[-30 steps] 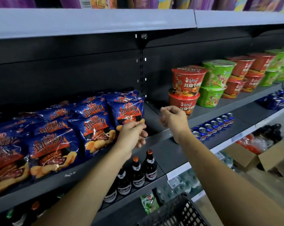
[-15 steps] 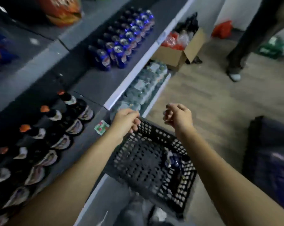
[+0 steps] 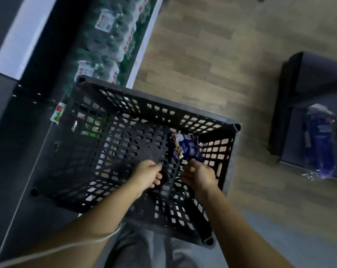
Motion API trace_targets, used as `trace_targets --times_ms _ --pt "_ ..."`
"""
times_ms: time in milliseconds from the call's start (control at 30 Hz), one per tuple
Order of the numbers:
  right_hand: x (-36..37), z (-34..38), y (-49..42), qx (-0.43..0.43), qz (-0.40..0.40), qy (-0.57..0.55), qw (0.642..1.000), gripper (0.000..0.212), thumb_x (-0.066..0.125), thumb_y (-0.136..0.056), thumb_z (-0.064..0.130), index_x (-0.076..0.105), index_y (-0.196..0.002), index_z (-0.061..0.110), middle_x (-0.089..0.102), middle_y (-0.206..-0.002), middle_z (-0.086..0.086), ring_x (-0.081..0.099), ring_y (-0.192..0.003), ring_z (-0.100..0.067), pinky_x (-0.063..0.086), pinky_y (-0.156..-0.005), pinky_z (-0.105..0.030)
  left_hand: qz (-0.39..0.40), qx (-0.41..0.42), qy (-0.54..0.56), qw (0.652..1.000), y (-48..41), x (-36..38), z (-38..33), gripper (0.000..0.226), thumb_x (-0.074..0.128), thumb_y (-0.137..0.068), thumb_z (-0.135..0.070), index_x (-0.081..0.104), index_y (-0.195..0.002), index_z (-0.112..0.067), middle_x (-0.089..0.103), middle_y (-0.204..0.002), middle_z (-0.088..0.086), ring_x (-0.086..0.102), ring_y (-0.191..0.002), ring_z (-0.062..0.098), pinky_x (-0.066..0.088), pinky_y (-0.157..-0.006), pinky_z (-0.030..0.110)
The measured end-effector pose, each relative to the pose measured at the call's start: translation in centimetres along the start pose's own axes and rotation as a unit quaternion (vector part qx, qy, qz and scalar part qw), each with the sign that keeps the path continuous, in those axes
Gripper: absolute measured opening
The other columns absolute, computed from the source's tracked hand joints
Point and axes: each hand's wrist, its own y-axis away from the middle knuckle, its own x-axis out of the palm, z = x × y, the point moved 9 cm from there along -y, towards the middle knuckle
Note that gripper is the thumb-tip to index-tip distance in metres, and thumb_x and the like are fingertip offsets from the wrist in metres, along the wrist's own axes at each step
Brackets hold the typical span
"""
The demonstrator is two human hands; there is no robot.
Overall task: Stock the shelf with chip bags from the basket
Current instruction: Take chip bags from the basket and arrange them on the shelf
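— While both hands are inside the basket (image 3: pixel 159 101), where is the chip bag (image 3: pixel 187 146)?
— In its far right corner; left hand (image 3: pixel 148 176) loosely curled, empty; right hand (image 3: pixel 199 176) curled just beside the bag; gripping or not, I cannot tell.

Wood-look plank floor (image 3: pixel 202 55) runs alongside the bottom shelf (image 3: pixel 142 51), which holds shrink-wrapped bottle packs (image 3: pixel 109 35). Black lattice basket (image 3: pixel 163 101) sits against the shelf edge; its support is hidden. One blue chip bag (image 3: pixel 187 146) lies in its far right corner.
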Motion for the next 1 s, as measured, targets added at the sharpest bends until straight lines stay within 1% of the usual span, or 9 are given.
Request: trace_targets --times_ms 67,133,233,367,500,667,800,900,1000 --pt "1.2 -1.8 -2.4 0.026 0.0 -0.013 1.0 0.034 0.054 -0.098 0.019 0.056 -0.121 -0.006 0.064 -0.085 -0.015 0.06 -0.081 -0.036 0.052 -0.071 -0.039 0.004 -0.011 -0.013 1.0 -1.7 0.4 1.5 0.018 0.049 -0.104 -0.023 0.058 -0.097 -0.009 0.063 -0.08 0.007 0.057 -0.061 0.016 0.042 -0.052 0.024" --pt "2.3 -2.8 -4.7 0.035 -0.003 -0.014 0.999 0.036 0.06 -0.095 0.028 0.063 -0.12 0.003 0.072 -0.109 -0.019 0.068 -0.094 -0.044 0.058 -0.088 -0.048 0.008 -0.018 -0.012 1.0 -2.8 0.4 2.6 0.018 0.048 -0.104 -0.022 0.058 -0.097 -0.009 0.063 -0.08 0.007 0.057 -0.062 0.016 0.042 -0.052 0.023" --pt "2.9 -3.3 -7.9 0.053 -0.032 0.015 0.998 0.039 0.069 -0.092 0.044 0.065 -0.113 0.012 0.069 -0.104 -0.018 0.071 -0.099 -0.038 0.058 -0.092 -0.054 0.013 -0.022 -0.003 1.0 -4.3 -0.1 3.8 0.018 0.048 -0.104 -0.022 0.059 -0.099 -0.009 0.063 -0.079 0.006 0.057 -0.063 0.016 0.041 -0.052 0.023" --pt "3.7 -3.5 -11.6 0.089 -0.038 0.002 0.995 0.068 0.076 -0.077 0.059 0.061 -0.124 0.012 0.068 -0.113 -0.015 0.07 -0.098 -0.037 0.058 -0.091 -0.056 0.015 -0.014 0.006 1.0 -5.7 -0.7 4.4 0.017 0.049 -0.103 -0.025 0.06 -0.098 -0.012 0.065 -0.079 0.005 0.059 -0.065 0.017 0.043 -0.054 0.024" --pt "4.3 -3.6 -12.8 0.101 -0.069 -0.019 0.992 0.041 0.07 -0.093 0.04 0.065 -0.12 0.009 0.072 -0.109 -0.014 0.071 -0.094 -0.033 0.061 -0.083 -0.047 0.004 0.0 0.008 1.0 -6.1 -1.3 3.8 0.018 0.05 -0.103 -0.024 0.06 -0.092 -0.014 0.066 -0.077 0.004 0.059 -0.063 0.015 0.043 -0.056 0.025" --pt "4.8 -3.4 -13.1 0.082 -0.088 -0.04 0.992 0.029 0.067 -0.093 0.013 0.064 -0.119 0.001 0.071 -0.096 -0.015 0.065 -0.072 -0.026 0.05 -0.05 -0.029 -0.007 0.026 0.004 1.0 -5.3 -1.7 2.8 0.015 0.051 -0.102 -0.023 0.06 -0.097 -0.012 0.066 -0.081 0.004 0.059 -0.066 0.014 0.044 -0.057 0.023" --pt "4.7 -3.2 -11.2 0.053 -0.095 -0.029 0.994 0.035 0.074 -0.085 0.011 0.062 -0.116 0.001 0.072 -0.096 -0.017 0.065 -0.071 -0.027 0.048 -0.049 -0.03 -0.068 0.094 -0.033 0.993 -4.2 -3.0 1.3 0.008 0.061 -0.096 -0.021 0.061 -0.103 -0.017 0.067 -0.097 -0.001 0.064 -0.088 0.015 0.054 -0.08 0.031" --pt "5.0 -2.4 -8.8 0.01 -0.078 0.024 0.997 0.046 0.079 -0.082 0.013 0.057 -0.12 0.002 0.071 -0.104 -0.02 0.062 -0.08 -0.028 0.049 -0.063 -0.036 -0.125 0.176 -0.113 0.97 -2.0 -4.1 -1.1 0.032 0.069 -0.091 -0.02 0.056 -0.12 -0.025 0.059 -0.122 -0.008 0.057 -0.114 0.012 0.048 -0.1 0.032" --pt "5.9 -1.0 -5.5 -0.016 -0.034 0.058 0.998 0.04 0.075 -0.086 0.01 0.055 -0.119 0.002 0.069 -0.1 -0.017 0.061 -0.076 -0.023 0.05 -0.065 -0.037 -0.167 0.261 -0.199 0.93 1.1 -4.9 -4.4 0.06 0.071 -0.087 -0.017 0.045 -0.14 -0.028 0.04 -0.147 -0.009 0.039 -0.135 0.013 0.036 -0.112 0.032"
